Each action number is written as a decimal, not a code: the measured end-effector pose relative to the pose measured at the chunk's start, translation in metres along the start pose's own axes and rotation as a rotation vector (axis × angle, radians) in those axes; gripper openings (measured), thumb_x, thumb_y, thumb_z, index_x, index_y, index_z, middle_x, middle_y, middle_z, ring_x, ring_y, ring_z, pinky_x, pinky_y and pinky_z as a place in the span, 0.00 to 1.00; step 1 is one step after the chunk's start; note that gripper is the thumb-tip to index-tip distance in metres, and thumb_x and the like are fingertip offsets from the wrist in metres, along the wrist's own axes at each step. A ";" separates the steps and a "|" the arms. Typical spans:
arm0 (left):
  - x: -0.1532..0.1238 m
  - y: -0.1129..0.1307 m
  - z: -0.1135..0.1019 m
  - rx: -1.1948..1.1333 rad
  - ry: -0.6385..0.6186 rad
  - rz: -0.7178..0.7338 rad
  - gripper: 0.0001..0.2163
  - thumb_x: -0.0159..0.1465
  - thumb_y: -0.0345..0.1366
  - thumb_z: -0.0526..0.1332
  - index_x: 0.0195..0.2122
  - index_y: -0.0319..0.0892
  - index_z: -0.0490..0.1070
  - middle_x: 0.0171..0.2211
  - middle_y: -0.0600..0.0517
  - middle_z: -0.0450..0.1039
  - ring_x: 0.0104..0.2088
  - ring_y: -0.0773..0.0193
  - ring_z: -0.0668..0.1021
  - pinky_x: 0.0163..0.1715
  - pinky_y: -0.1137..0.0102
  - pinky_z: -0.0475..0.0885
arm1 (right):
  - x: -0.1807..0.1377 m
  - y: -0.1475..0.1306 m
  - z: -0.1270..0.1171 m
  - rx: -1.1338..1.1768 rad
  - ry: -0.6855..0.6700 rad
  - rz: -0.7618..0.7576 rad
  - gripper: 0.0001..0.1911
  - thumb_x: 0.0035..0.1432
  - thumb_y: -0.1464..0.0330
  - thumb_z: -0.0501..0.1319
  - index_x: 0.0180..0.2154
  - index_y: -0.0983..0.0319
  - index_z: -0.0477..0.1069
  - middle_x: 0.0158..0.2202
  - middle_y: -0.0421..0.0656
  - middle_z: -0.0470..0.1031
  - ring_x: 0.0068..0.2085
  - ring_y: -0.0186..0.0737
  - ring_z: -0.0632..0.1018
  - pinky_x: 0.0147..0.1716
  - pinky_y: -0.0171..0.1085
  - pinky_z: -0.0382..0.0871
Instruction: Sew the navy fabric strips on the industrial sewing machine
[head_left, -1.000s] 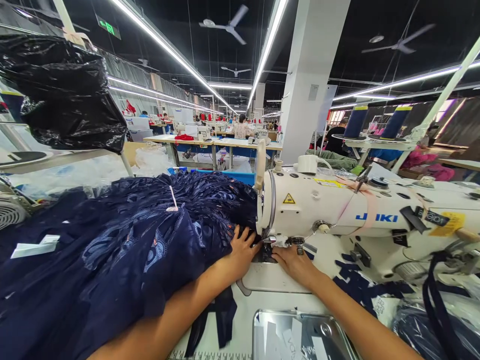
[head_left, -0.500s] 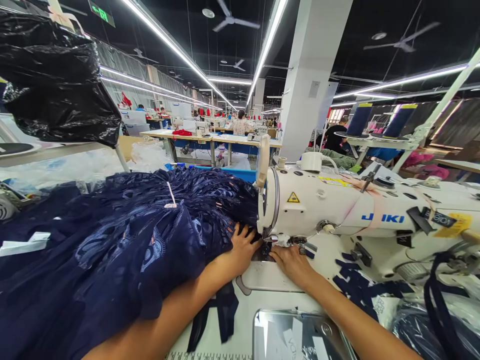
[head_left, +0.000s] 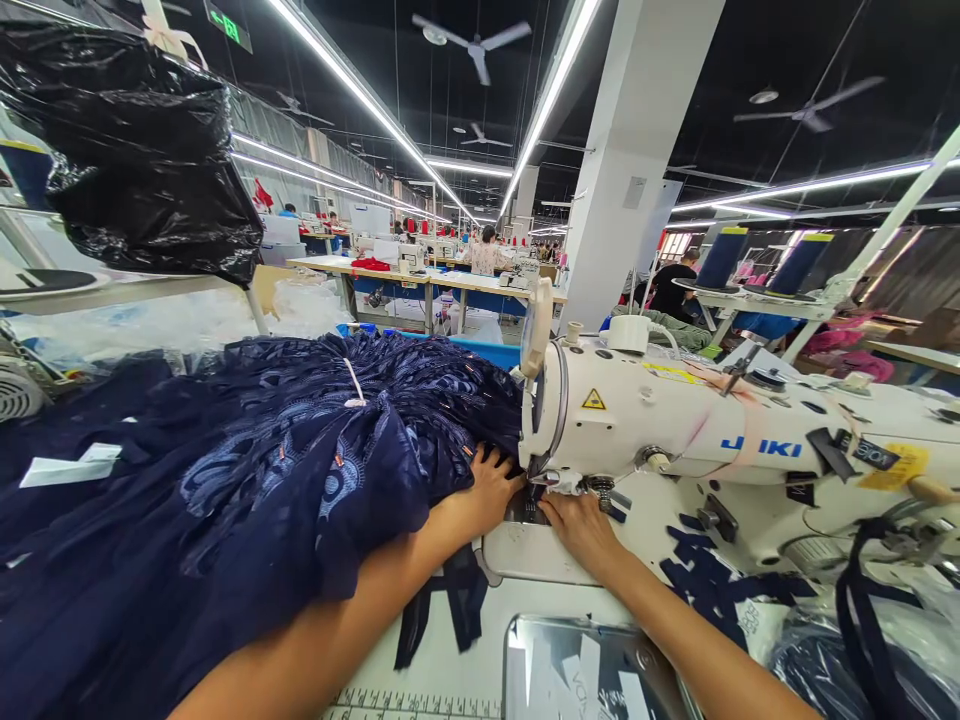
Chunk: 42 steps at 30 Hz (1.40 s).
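Note:
On the left lies a big heap of navy embroidered fabric (head_left: 262, 520), gathered in folds up to the sewing machine (head_left: 645, 410). My left hand (head_left: 491, 493) rests on the heap's right edge, its fingers spread and its fingertips near the machine's needle area. Just right of the presser foot (head_left: 534, 492), my right hand (head_left: 581, 525) has its thumb and fingers drawn together at the needle plate. What lies between those fingertips is too small and dark to make out. A white tag string (head_left: 354, 385) stands up from the heap.
Below the machine sits a metal tray (head_left: 517, 660) with white labels. Navy strips (head_left: 697, 575) lie scattered at right, near a plastic-wrapped bundle (head_left: 817, 660). More strips (head_left: 461, 595) hang beside my left forearm. A black plastic bag (head_left: 150, 170) hangs at upper left.
The view has shifted slightly, so the heap sits a little further right in the picture. Both hands keep nearly the same place at the needle.

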<state>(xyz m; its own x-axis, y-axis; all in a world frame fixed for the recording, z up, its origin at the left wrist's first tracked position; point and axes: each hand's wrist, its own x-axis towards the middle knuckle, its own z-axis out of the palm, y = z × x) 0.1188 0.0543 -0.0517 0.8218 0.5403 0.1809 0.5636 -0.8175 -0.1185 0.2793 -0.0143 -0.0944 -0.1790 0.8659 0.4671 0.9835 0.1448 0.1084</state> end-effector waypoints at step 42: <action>-0.099 -0.015 -0.040 0.247 0.369 0.100 0.13 0.65 0.28 0.50 0.48 0.44 0.65 0.53 0.46 0.63 0.51 0.56 0.65 0.47 0.61 0.61 | -0.012 0.031 0.021 0.082 0.063 -0.053 0.14 0.61 0.68 0.47 0.40 0.59 0.71 0.30 0.47 0.75 0.32 0.44 0.75 0.30 0.40 0.68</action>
<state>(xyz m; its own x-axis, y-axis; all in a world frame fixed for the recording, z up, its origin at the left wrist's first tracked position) 0.0257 0.0050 -0.0287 0.8137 0.3169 0.4873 0.5225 -0.7660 -0.3744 0.3129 -0.0102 -0.1154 -0.2296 0.8248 0.5168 0.9710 0.2303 0.0637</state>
